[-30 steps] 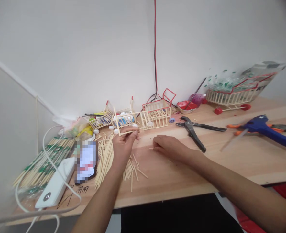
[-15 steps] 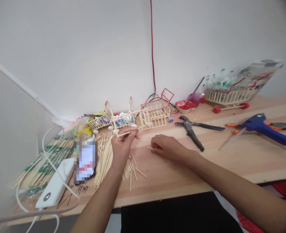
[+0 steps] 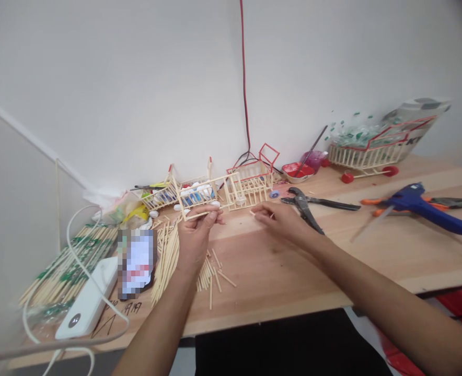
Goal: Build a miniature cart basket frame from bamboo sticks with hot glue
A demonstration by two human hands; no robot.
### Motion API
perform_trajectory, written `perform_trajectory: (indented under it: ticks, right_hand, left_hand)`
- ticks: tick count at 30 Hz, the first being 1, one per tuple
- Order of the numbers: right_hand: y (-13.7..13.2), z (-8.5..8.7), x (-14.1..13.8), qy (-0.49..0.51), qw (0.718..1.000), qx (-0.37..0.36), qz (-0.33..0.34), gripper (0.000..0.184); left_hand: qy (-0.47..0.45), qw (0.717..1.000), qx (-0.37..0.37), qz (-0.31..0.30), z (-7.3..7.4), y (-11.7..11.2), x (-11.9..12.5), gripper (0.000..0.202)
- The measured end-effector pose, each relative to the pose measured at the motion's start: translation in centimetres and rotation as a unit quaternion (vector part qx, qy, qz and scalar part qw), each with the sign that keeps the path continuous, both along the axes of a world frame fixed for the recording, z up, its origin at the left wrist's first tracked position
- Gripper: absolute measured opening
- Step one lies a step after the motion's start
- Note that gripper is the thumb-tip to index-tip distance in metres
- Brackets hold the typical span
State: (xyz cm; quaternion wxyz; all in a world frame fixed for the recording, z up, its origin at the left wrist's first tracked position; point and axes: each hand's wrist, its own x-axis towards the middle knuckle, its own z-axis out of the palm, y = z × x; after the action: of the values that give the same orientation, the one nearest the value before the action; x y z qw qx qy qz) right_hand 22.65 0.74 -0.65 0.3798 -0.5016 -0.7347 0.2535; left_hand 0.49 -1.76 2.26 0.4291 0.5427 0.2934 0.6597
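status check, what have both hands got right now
Left hand pinching stick frame, raised off table. Right hand pinching short stick, close to frame. Pliers beside right hand; loose sticks below left hand.

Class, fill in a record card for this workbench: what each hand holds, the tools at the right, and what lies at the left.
Left hand: pinches a stick frame
Right hand: pinches a short stick
Tools at right: pliers, blue glue gun
At left: loose sticks, phone, white power bank
Surface: wooden table
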Motion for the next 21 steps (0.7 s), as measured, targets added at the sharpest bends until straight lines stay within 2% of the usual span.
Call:
perform_trajectory:
  ticks: [3, 5, 10, 15, 21]
  right_hand:
    - [0.8, 0.7, 1.2, 0.083, 0.996, 0.013, -0.021, 0.020]
    - [1.0, 1.1, 1.7, 0.159, 0.987, -0.010, -0.018, 0.025]
    - [0.8, 1.8, 1.7, 0.320, 0.943, -0.086, 0.006, 0.037]
    - [0.6, 1.9, 1.2, 0.373, 0.922, -0.101, 0.019, 0.035]
    - [0.4, 1.5, 0.8, 0.364, 0.926, -0.092, 0.040, 0.034]
  left_hand:
    - [0.013, 1.000, -0.003, -0.011, 0.0, -0.1, 0.1, 0.013]
    - [0.026, 0.999, -0.005, -0.018, -0.2, -0.1, 0.2, 0.014]
    - [0.045, 0.999, -0.015, -0.027, -0.7, 0.0, 0.4, 0.015]
    - [0.066, 0.997, -0.016, -0.033, -1.0, -0.1, 0.8, 0.012]
    - [0.078, 0.996, -0.017, -0.034, -1.2, -0.3, 1.4, 0.009]
